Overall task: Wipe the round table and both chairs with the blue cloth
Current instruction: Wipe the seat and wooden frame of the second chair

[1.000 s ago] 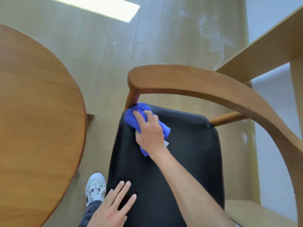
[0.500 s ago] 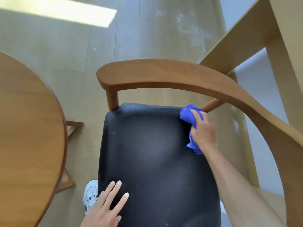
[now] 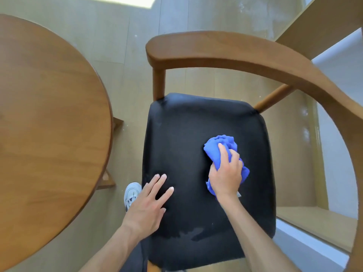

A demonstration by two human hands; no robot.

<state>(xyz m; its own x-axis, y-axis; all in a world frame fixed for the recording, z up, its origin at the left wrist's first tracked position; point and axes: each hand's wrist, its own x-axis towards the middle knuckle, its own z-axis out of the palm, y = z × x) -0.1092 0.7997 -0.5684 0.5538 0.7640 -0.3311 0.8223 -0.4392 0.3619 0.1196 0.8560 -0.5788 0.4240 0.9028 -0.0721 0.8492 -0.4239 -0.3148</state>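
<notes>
A wooden chair with a curved back rail (image 3: 225, 50) and a black seat cushion (image 3: 186, 138) fills the middle of the view. My right hand (image 3: 225, 173) presses the bunched blue cloth (image 3: 218, 148) onto the right half of the seat. My left hand (image 3: 149, 203) lies flat on the seat's left edge, fingers spread, holding nothing. The round wooden table (image 3: 49, 114) takes up the left side. A damp-looking streak shows near the seat's front edge. No second chair is in view.
Pale floor boards (image 3: 117, 26) run between table and chair. A light wooden shelf unit (image 3: 318, 30) stands close behind the chair on the right. My white shoe (image 3: 132, 193) is on the floor beside the seat, near the table's base (image 3: 108, 177).
My right hand swept the cloth from the seat's back left corner to the back right corner, then drew it toward me to the seat's right middle. My left hand stayed on the seat.
</notes>
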